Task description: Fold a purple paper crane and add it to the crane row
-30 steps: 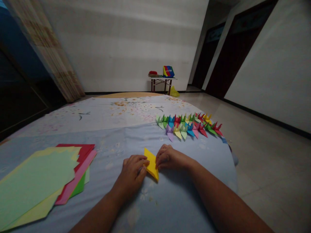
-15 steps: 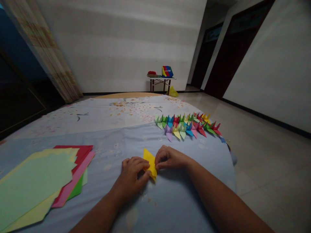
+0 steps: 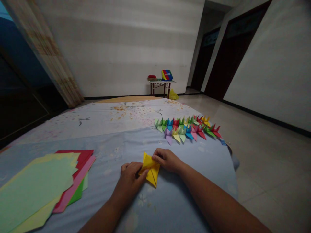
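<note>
A yellow origami paper (image 3: 152, 169), folded into a pointed diamond with open flaps, lies on the pale blue bedsheet (image 3: 109, 152) just in front of me. My left hand (image 3: 130, 183) pinches its left side, with the fingers over the edge. My right hand (image 3: 166, 160) holds its upper right edge between fingertips and thumb. The lower tip of the paper rests on the sheet. Part of the paper is hidden behind my fingers.
A stack of green, red, pink and yellow paper sheets (image 3: 36, 187) lies to the left of my hands. Rows of colourful paper cranes (image 3: 186, 129) stand on the bed to the right. The bed's right edge drops to a tiled floor (image 3: 274, 174).
The yellow paper has opened from a narrow diamond into a wider shape with visible flaps. My right hand has shifted to its upper edge. The view has tilted slightly.
</note>
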`<move>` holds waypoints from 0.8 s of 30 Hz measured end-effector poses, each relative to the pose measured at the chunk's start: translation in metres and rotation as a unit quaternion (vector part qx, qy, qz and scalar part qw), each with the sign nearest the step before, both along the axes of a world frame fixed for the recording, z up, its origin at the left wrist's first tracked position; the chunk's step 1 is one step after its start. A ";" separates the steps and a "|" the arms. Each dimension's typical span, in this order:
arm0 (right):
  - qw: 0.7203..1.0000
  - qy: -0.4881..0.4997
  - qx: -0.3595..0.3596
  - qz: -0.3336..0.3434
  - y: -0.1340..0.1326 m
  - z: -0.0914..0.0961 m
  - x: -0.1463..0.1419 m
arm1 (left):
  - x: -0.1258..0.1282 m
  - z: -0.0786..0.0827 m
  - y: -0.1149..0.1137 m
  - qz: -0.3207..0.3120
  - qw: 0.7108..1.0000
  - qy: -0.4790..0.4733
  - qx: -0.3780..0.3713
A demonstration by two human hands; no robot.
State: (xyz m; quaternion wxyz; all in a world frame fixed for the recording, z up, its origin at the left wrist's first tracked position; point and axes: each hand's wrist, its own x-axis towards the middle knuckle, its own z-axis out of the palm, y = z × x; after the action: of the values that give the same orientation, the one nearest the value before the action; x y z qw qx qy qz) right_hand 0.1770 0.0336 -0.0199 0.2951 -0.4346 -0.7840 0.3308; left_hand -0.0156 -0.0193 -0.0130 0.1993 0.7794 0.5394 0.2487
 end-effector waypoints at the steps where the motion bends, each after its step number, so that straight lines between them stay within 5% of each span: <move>1: 1.000 -0.003 0.011 -0.006 0.000 -0.001 -0.001 | 0.000 0.000 0.001 0.009 1.000 -0.015 -0.008; 8: 0.999 0.007 -0.015 0.039 0.000 -0.003 0.003 | 0.001 0.001 0.003 0.044 0.992 -0.111 -0.051; 14: 0.999 -0.047 -0.004 -0.006 0.002 -0.005 0.002 | 0.007 0.009 0.011 0.081 0.994 -0.027 -0.067; 24: 0.992 0.024 -0.111 -0.050 0.012 -0.008 -0.005 | 0.001 0.017 0.038 0.065 0.992 0.018 -0.102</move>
State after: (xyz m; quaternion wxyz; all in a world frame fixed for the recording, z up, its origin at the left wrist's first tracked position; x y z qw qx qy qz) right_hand 0.1720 0.0456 -0.0279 0.2798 -0.4951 -0.7126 0.4108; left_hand -0.0146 0.0188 0.0037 0.2514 0.7223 0.6153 0.1908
